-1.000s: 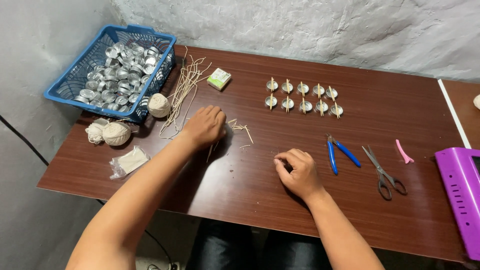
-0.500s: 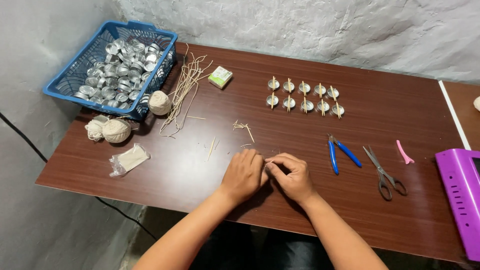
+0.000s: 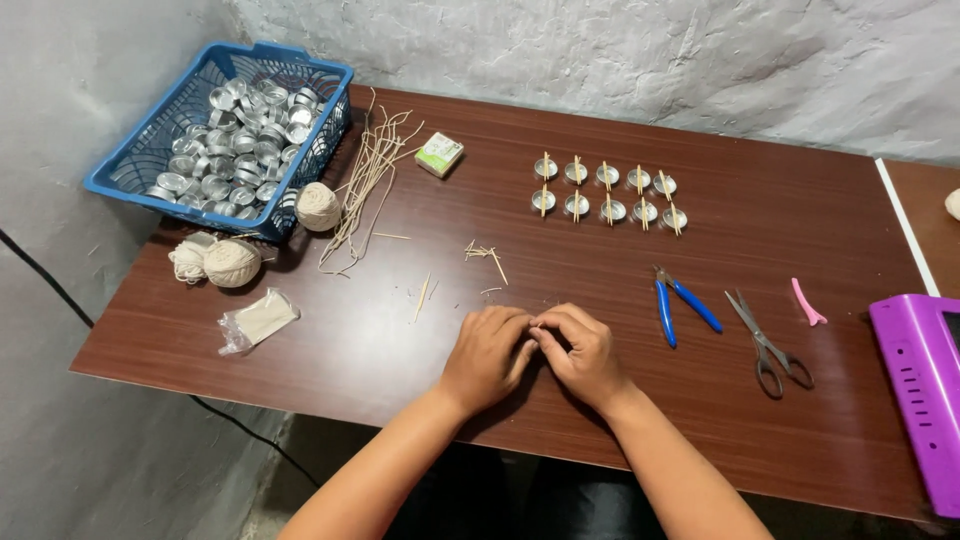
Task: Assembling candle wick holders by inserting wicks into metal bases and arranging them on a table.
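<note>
Far left: blue basket (image 3: 130, 175) of small metal cups overhangs the counter (image 3: 400, 330) edge. Near it lie three balls of twine (image 3: 232, 263) and a clear bag (image 3: 257, 321). A bundle of pale sticks (image 3: 365, 185) sits beside the basket; loose stick pieces (image 3: 487, 256) lie further right.

Centre, near edge: left hand (image 3: 487, 355) and right hand (image 3: 583, 352) rest together on the counter, fingertips meeting. Both are curled closed, pinching something between them; the item is too small to identify.

Far centre: ten metal cups with sticks (image 3: 605, 195) in two rows. Right: blue pliers (image 3: 680, 303), scissors (image 3: 768, 345), pink clip (image 3: 806, 303), purple device (image 3: 920, 390).
</note>
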